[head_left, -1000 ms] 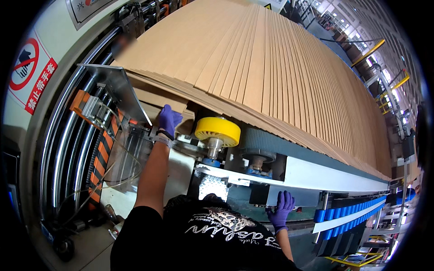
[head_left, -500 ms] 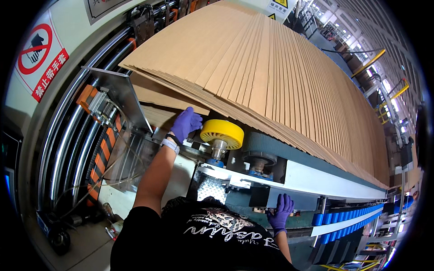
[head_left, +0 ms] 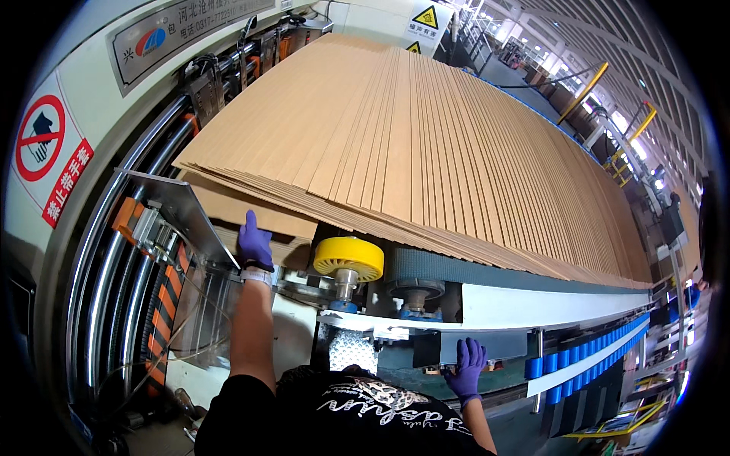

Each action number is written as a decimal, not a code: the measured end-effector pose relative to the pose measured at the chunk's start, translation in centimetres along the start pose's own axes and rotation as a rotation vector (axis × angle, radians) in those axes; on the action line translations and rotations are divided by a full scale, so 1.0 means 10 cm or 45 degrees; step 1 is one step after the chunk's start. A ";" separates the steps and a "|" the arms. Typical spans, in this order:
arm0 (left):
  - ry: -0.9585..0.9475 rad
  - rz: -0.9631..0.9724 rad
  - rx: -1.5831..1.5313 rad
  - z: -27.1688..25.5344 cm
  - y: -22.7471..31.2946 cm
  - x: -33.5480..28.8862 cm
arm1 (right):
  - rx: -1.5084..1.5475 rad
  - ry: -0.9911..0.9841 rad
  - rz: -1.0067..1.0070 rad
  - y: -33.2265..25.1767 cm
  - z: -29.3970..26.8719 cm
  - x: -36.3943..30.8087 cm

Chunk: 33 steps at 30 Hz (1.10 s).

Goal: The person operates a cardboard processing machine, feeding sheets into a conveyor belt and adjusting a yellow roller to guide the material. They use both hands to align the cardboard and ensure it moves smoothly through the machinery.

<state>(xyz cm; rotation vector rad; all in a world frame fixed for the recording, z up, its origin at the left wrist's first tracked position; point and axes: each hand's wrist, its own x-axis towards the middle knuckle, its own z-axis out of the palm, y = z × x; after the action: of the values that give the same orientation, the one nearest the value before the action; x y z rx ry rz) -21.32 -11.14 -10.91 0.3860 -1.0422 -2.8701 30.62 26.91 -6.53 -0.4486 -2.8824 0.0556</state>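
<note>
My left hand (head_left: 255,243), in a purple glove, is at the front edge of a lower cardboard sheet (head_left: 243,210), beneath the overhanging fanned stack of brown cardboard sheets (head_left: 365,144). One finger points up against the sheet; the others are partly hidden. Just right of this hand sits a yellow ribbed wheel (head_left: 349,258) on a metal shaft. My right hand (head_left: 467,371), also gloved in purple, rests with fingers apart by the dark panel (head_left: 487,346) below the white rail, gripping nothing visible.
A thin metal plate (head_left: 179,213) stands upright left of my left hand, beside shiny rollers (head_left: 106,304) and an orange-black striped bar (head_left: 166,323). A dark ribbed belt (head_left: 441,266) runs under the stack. Blue rollers (head_left: 566,368) line the right side, with yellow posts (head_left: 584,93) beyond.
My left hand has moved left, away from the yellow wheel, along the lower sheet's edge. My right hand stays by the dark panel. The view has shifted, showing more of the machine's back.
</note>
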 end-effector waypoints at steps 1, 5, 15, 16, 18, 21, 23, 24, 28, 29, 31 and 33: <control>0.146 0.026 0.118 -0.28 -0.08 0.13 | 0.030 -0.011 -0.035 -0.04 -0.01 0.07; -0.134 -0.459 0.963 -0.61 0.12 0.27 | -0.018 0.047 -0.088 0.05 0.07 0.01; -0.657 0.324 0.627 0.16 0.52 0.47 | -0.016 0.039 -0.097 0.00 0.07 0.06; -0.814 0.571 0.694 0.31 0.47 0.54 | -0.020 0.047 -0.091 0.02 0.07 0.04; -0.570 1.022 1.038 0.58 0.38 0.48 | -0.006 0.041 -0.048 0.03 0.06 0.00; -0.348 0.794 0.985 0.83 0.47 0.14 | 0.018 0.005 -0.011 -0.02 0.05 0.03; -0.280 0.183 0.350 1.01 0.34 -0.15 | 0.011 0.054 -0.011 -0.02 0.08 0.00; -0.149 -0.074 0.025 1.12 0.25 -0.31 | 0.002 0.070 -0.009 -0.01 0.08 -0.04; -0.091 -0.047 -0.017 0.99 0.04 -0.32 | -0.007 0.052 -0.043 -0.04 0.04 0.00; -0.100 -0.034 -0.009 0.89 0.02 -0.27 | -0.010 0.038 -0.038 -0.03 0.03 -0.06; -0.063 -0.061 0.071 0.83 0.04 -0.14 | -0.008 0.047 -0.032 -0.02 0.04 -0.04; -0.079 0.347 0.475 0.76 0.07 -0.09 | -0.031 0.039 -0.049 -0.01 0.05 -0.01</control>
<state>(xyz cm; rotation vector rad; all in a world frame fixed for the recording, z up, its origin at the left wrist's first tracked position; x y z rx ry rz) -22.42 -6.85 -4.63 0.1566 -1.5154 -2.4609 30.55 26.75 -7.03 -0.3943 -2.8630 0.0074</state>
